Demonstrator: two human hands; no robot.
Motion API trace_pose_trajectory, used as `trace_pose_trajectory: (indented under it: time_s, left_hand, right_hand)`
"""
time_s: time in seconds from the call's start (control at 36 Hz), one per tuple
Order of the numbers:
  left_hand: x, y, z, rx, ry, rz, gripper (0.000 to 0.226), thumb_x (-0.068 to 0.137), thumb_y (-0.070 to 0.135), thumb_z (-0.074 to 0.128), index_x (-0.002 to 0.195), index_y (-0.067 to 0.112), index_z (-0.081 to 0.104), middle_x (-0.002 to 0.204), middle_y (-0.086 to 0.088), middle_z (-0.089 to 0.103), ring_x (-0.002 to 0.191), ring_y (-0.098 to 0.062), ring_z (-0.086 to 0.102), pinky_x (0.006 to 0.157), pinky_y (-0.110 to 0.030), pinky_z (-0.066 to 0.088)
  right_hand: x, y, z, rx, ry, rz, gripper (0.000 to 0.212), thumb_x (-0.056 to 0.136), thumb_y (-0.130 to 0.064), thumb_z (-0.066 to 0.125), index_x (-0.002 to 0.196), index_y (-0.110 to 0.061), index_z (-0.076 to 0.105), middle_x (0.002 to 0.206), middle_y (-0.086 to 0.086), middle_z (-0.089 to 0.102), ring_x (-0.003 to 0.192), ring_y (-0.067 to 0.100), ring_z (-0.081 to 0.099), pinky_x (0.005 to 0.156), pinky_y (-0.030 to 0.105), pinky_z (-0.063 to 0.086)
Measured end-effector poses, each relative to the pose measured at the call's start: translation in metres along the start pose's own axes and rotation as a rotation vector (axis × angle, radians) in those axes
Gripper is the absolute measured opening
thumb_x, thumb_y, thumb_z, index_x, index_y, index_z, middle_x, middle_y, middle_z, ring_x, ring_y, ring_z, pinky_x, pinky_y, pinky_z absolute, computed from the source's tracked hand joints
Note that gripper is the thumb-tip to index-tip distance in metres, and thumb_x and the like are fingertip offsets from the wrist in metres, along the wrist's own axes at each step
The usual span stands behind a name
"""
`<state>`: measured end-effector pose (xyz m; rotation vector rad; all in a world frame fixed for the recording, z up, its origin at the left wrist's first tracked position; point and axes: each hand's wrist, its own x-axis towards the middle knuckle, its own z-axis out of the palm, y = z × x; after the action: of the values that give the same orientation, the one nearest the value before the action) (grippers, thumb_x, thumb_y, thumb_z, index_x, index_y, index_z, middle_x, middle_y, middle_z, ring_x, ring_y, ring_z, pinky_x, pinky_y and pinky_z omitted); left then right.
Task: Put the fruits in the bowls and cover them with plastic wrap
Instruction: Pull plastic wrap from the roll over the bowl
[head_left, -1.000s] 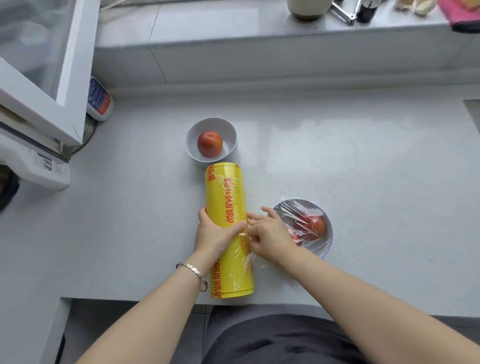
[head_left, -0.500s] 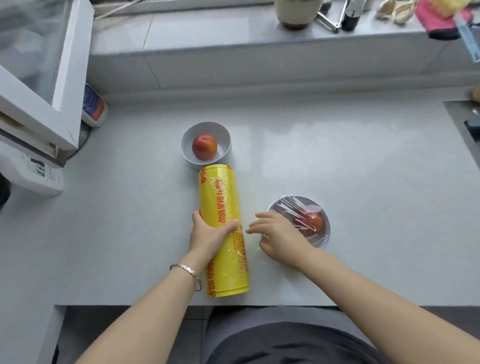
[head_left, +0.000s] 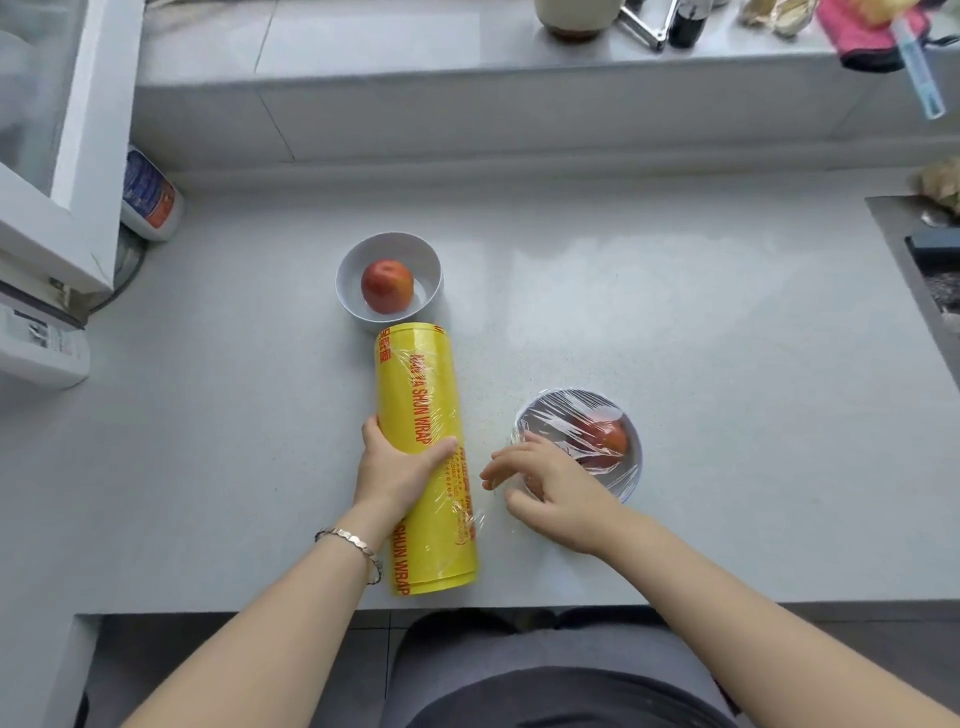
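The left hand (head_left: 395, 467) grips the plastic wrap roll (head_left: 415, 384) lying on the worktop (head_left: 675, 312). The right hand (head_left: 550, 488), fingers loose and empty, is at the near edge of the covered bowl (head_left: 631, 467). Beyond the roll, the uncovered bowl (head_left: 358, 260) holds a fruit (head_left: 387, 287). It probably needs a fresh sheet pulled next.

A fruit (head_left: 387, 286) sits in the far bowl (head_left: 349, 270); the wrap roll (head_left: 422, 415) lies just nearer, with the covered bowl (head_left: 631, 470) to its right.
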<state>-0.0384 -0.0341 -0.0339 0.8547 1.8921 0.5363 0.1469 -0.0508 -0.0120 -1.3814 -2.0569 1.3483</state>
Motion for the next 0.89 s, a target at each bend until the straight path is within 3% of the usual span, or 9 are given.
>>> trace_pose_trajectory:
  time_s: [0.08,0.22,0.42,0.5,0.58,0.67,0.75,0.83,0.89]
  left_hand:
    - [0.000,-0.001,0.001,0.004,0.012,0.003,0.095,0.070,0.035,0.079,0.141,0.018,0.019,0.128,-0.009,0.052,0.106,-0.027,0.055,0.090,-0.043,0.048]
    - [0.001,-0.001,0.000,0.009,0.021,0.001,0.095,0.068,0.036,0.080,0.140,0.019,0.021,0.126,-0.008,0.053,0.106,-0.027,0.056,0.092,-0.045,0.048]
    - [0.003,-0.003,-0.002,0.002,0.011,0.005,0.094,0.068,0.035,0.080,0.139,0.019,0.021,0.125,-0.008,0.054,0.103,-0.025,0.056,0.092,-0.043,0.047]
    - [0.002,-0.002,-0.001,0.002,0.009,0.012,0.094,0.068,0.035,0.081,0.139,0.019,0.021,0.125,-0.008,0.054,0.105,-0.026,0.056,0.091,-0.042,0.047]
    - [0.003,-0.004,-0.001,-0.009,0.001,0.008,0.095,0.067,0.036,0.081,0.139,0.020,0.021,0.126,-0.007,0.054,0.105,-0.026,0.057,0.092,-0.044,0.048]
    - [0.004,-0.004,-0.003,-0.017,-0.003,0.007,0.095,0.067,0.037,0.081,0.139,0.020,0.021,0.125,-0.007,0.054,0.104,-0.026,0.057,0.092,-0.045,0.048]
    - [0.004,-0.005,-0.004,-0.024,-0.013,0.012,0.095,0.068,0.036,0.080,0.139,0.020,0.020,0.125,-0.006,0.054,0.102,-0.024,0.057,0.090,-0.042,0.048]
    - [0.004,-0.005,-0.004,-0.024,-0.018,0.012,0.097,0.068,0.036,0.080,0.140,0.020,0.019,0.126,-0.006,0.054,0.103,-0.024,0.056,0.091,-0.042,0.048]
    - [0.004,-0.005,-0.004,-0.028,-0.020,0.010,0.098,0.068,0.037,0.080,0.141,0.020,0.018,0.127,-0.006,0.053,0.103,-0.023,0.056,0.091,-0.041,0.047]
  right_hand:
    - [0.006,-0.011,0.008,-0.219,-0.106,0.025,0.063,0.069,-0.053,0.033,0.112,-0.018,0.063,0.104,-0.002,0.068,0.111,0.011,0.051,0.116,0.028,0.011]
    - [0.016,-0.015,0.030,-0.581,-0.190,0.064,0.056,0.081,-0.063,0.049,0.096,-0.013,0.068,0.105,0.009,0.060,0.115,0.023,0.044,0.117,0.040,0.000]
    - [0.016,-0.008,0.041,-0.497,-0.128,-0.001,0.026,0.081,-0.033,0.055,0.076,-0.013,0.070,0.131,0.013,0.054,0.138,0.019,0.028,0.117,0.037,-0.006]
    - [0.014,-0.003,0.046,-0.476,-0.012,-0.087,0.010,0.061,-0.020,0.066,0.053,-0.013,0.067,0.102,0.010,0.072,0.119,0.019,0.056,0.114,0.046,0.017]
    - [0.017,0.007,0.045,-0.473,0.159,-0.195,0.016,0.043,-0.011,0.073,0.039,-0.018,0.059,0.076,0.000,0.075,0.081,0.014,0.072,0.085,0.057,0.049]
    - [0.019,0.010,0.042,-0.501,0.178,-0.234,0.020,0.057,-0.018,0.055,0.037,-0.020,0.054,0.073,-0.006,0.074,0.082,0.014,0.072,0.090,0.053,0.042]
    - [0.016,0.010,0.041,-0.507,0.163,-0.210,0.020,0.055,-0.016,0.059,0.036,-0.021,0.051,0.083,-0.006,0.075,0.095,0.021,0.070,0.096,0.053,0.036]
    - [0.006,0.014,0.040,-0.465,0.146,-0.175,0.004,0.059,-0.019,0.052,0.054,-0.020,0.051,0.099,-0.003,0.073,0.110,0.024,0.063,0.102,0.046,0.041]
    - [0.000,0.014,0.040,-0.419,0.131,-0.162,0.030,0.053,-0.013,0.060,0.071,-0.022,0.039,0.110,0.001,0.069,0.120,0.026,0.055,0.110,0.036,0.031]
